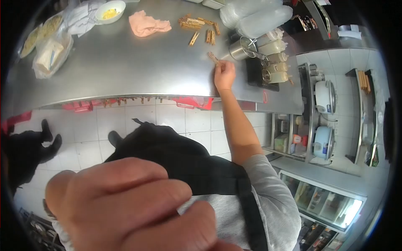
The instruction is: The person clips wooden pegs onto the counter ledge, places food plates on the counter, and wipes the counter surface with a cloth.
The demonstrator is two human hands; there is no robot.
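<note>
On the steel counter (pixel 138 71), my right hand (pixel 225 76) pinches a wooden clothespin (pixel 212 57) near the metal pot. Several more clothespins (pixel 193 23) lie in a loose pile beyond it, to the right of a crumpled pink cloth (pixel 147 24). Large and close to the camera, my left hand (pixel 125 205) has its fingers curled in; whatever it may hold is hidden.
A metal pot (pixel 243 48) and squeeze bottles (pixel 277 67) stand at the right, below stacked plastic containers (pixel 255 19). At the left are a bagged white item (pixel 52 54) and a white bowl (pixel 110 11). Another person's legs (pixel 29 154) show at far left.
</note>
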